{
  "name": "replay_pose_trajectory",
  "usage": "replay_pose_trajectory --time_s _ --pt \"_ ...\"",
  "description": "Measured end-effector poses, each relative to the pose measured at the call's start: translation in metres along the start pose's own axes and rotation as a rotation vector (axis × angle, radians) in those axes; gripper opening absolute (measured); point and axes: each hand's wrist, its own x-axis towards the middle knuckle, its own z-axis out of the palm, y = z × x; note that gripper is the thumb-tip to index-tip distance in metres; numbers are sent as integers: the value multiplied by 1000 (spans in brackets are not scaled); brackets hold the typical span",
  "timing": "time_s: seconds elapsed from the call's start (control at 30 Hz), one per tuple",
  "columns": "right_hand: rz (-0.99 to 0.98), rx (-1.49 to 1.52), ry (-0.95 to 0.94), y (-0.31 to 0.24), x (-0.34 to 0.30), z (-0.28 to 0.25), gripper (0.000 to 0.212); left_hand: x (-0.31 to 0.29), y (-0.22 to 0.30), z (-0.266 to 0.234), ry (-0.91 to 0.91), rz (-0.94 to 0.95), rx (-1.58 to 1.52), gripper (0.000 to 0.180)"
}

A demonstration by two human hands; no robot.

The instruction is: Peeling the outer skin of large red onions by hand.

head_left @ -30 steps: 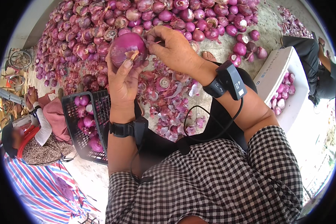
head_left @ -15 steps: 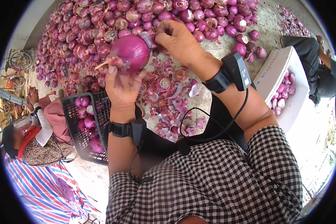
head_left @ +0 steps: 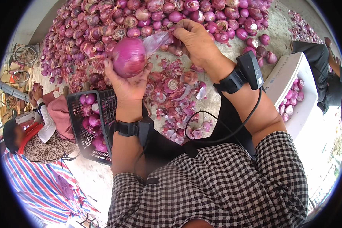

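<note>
A large red onion (head_left: 128,57) rests in my left hand (head_left: 129,86), its fingers and thumb curled round the lower side. Its upper surface is smooth and shiny purple. From its right side a thin, translucent strip of onion skin (head_left: 156,42) stretches across to my right hand (head_left: 198,42), which pinches the far end between thumb and fingers. Whether my right hand holds anything besides the skin, I cannot tell. Below and between the hands, loose peelings (head_left: 178,97) lie scattered on the floor.
A big heap of onions (head_left: 83,34) spreads beyond my hands. At my left stands a black plastic crate (head_left: 77,127) with onions in it; at my right, a white foam box (head_left: 288,72) holds more. A seated person (head_left: 45,136) works at far left, another (head_left: 319,72) at far right.
My right hand has drawn away to the right, and the skin strip between it and the onion is longer. The onion has turned in my left hand; its dry stem end no longer shows.
</note>
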Motion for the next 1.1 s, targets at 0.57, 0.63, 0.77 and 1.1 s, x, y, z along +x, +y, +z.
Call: replay_pose_trajectory --time_s 0.57,0.63,0.77,1.1 --pt "274 413 -134 -10 -13 13 7 -3 -11 0 -152 -277 -13 49" --pt "305 314 -120 -10 -17 20 6 1 -9 -6 -125 -320 -77 48" --pt "348 227 -131 -10 -17 22 3 -5 -12 2 -69 -353 -124 52" --pt "100 -583 -652 9 -34 13 26 21 16 -6 30 219 -42 58"
